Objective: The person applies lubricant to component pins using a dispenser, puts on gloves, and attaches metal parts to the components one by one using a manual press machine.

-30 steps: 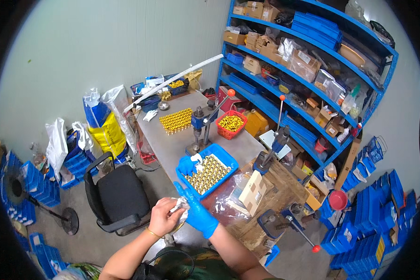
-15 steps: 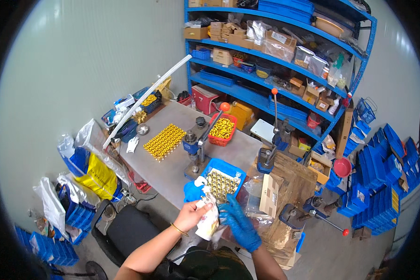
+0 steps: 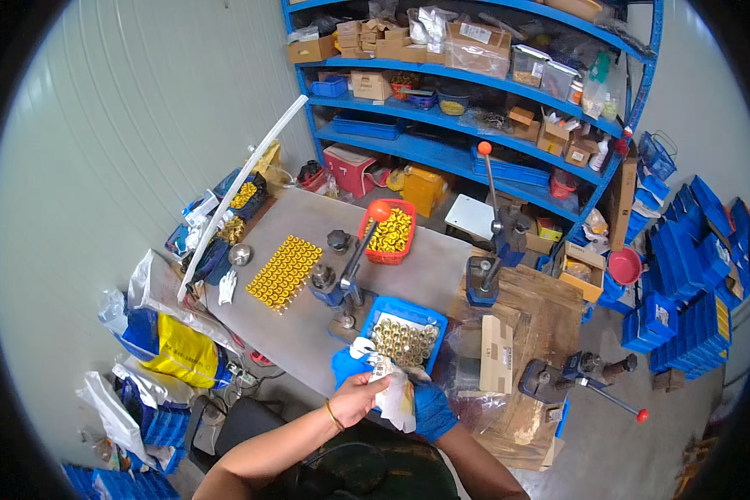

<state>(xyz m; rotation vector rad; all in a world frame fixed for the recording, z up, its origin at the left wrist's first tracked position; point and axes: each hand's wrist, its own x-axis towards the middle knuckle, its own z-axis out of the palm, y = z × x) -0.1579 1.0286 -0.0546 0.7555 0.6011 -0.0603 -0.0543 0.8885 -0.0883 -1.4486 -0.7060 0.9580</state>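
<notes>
My bare left hand (image 3: 354, 400), with a gold bangle at the wrist, pinches a limp white printed piece (image 3: 398, 404), cloth or paper; I cannot tell which. The piece hangs down in front of my right hand (image 3: 432, 410), which wears a blue glove. That hand's fingers are mostly hidden at the near edge of a blue tray (image 3: 441, 321). Inside the tray stand many round metal parts (image 3: 400, 340), gold and silver in colour. Beside the tray's near left corner is a bunched blue thing (image 3: 347, 365) with a white bit on top.
A hand press (image 3: 333, 283) with a red-ball lever stands left of the tray. Rows of yellow parts (image 3: 283, 271) lie on the metal table (image 3: 267, 333). Behind is a red basket (image 3: 409, 218) of yellow pieces. More presses stand right, near a cardboard box (image 3: 497, 354). A chair (image 3: 242, 433) is left.
My view has shifted. The right hand has moved from the side of the white piece to behind it, its fingers now mostly hidden. The left hand keeps hold of the piece.
</notes>
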